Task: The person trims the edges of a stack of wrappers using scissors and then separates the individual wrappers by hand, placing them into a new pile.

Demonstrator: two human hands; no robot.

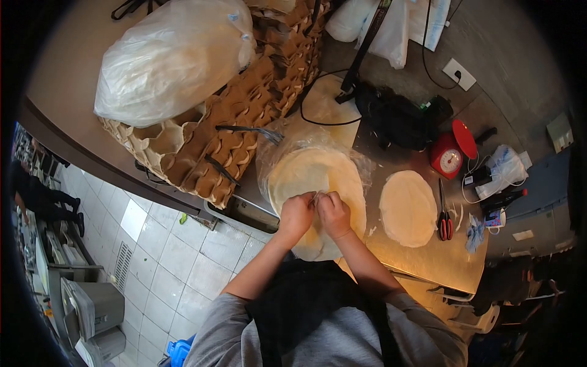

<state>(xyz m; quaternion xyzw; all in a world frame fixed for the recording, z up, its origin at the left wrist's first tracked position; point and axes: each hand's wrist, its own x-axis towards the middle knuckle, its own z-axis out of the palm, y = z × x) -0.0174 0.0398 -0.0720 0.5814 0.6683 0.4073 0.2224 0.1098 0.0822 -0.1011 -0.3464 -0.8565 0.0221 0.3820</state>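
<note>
A stack of thin round dough sheets [345, 177] lies on crumpled clear plastic wrap [269, 150] in front of me. Over its near part, my left hand [296, 217] and my right hand [334, 215] are close together, both closed in a pinch. Between the fingertips there seems to be the edge of a thin dough sheet, though the fingers cover most of it. A paler, greyish sheet area shows on the left and below the hands. To the right, a second round of dough sheets [408, 208] rests flat on the metal table.
Beyond it are red-handled scissors [445, 226], a red kitchen scale [447, 156] and a black bag [397, 116]. Stacked egg cartons [226, 134] with a full plastic bag [177, 61] stand at the left. A fork [251, 129] lies across the cartons. Another person [46, 192] stands far left.
</note>
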